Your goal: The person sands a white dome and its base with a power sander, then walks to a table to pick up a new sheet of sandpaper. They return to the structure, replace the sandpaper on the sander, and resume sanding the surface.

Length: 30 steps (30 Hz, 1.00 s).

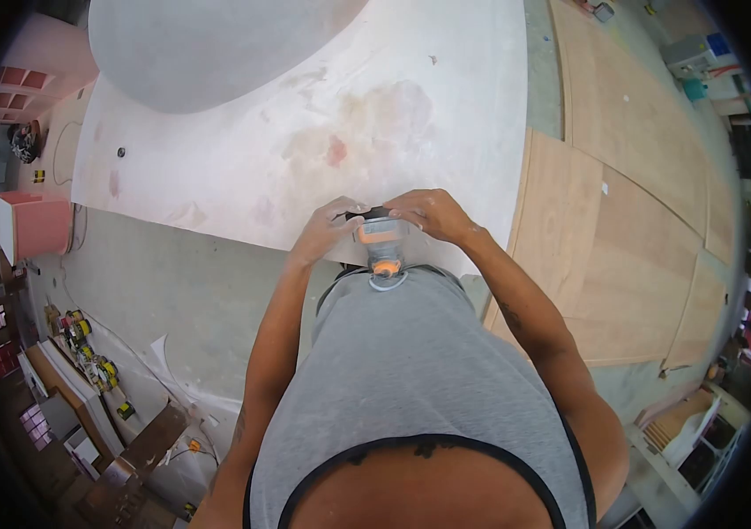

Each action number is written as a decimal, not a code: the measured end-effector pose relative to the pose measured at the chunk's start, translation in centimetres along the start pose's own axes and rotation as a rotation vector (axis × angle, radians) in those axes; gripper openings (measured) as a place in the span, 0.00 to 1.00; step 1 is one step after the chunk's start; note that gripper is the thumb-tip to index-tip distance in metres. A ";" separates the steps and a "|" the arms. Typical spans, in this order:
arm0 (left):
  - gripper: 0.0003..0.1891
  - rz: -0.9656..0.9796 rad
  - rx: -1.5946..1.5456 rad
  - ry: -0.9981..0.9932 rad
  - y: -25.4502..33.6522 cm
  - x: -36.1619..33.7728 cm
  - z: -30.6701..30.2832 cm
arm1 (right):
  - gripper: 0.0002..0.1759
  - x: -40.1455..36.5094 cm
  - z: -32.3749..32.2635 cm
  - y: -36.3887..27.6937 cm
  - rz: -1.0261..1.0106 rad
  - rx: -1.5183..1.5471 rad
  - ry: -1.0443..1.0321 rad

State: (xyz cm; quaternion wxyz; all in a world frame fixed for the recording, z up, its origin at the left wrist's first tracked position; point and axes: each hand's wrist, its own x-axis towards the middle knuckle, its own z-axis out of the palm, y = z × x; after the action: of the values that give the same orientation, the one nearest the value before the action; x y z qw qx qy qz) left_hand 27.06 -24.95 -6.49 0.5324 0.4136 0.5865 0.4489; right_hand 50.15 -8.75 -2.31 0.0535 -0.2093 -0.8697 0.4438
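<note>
An orange-and-grey power sander [381, 236] is close to my waist, at the near edge of a large white board [243, 167]. My left hand [329, 231] grips the left side of its black front end, fingers curled. From the other side my right hand [433, 214] holds the same black part, fingers bent over it. The underside of the tool and some fingertips are hidden. Beige and reddish patches mark the board just beyond my hands. A pale loop hangs at the tool's rear, against my grey shirt.
A grey rounded panel [208, 53] lies across the board's far side. A small dark round piece [121, 152] rests at left. Plywood sheets [631, 229] spread on the right. Several yellow power tools [97, 361] and cables sit at lower left, near a pink box [44, 225].
</note>
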 end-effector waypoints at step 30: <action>0.10 -0.072 -0.204 -0.226 -0.3 1.4 -0.9 | 0.17 -0.7 4.8 -2.0 0.377 0.677 0.306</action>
State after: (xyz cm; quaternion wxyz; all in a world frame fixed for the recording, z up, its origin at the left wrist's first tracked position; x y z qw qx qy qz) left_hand 26.03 -23.80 -7.12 0.6501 0.3840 0.4887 0.4372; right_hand 48.80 -13.68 -3.51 0.1656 -0.3990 -0.6033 0.6704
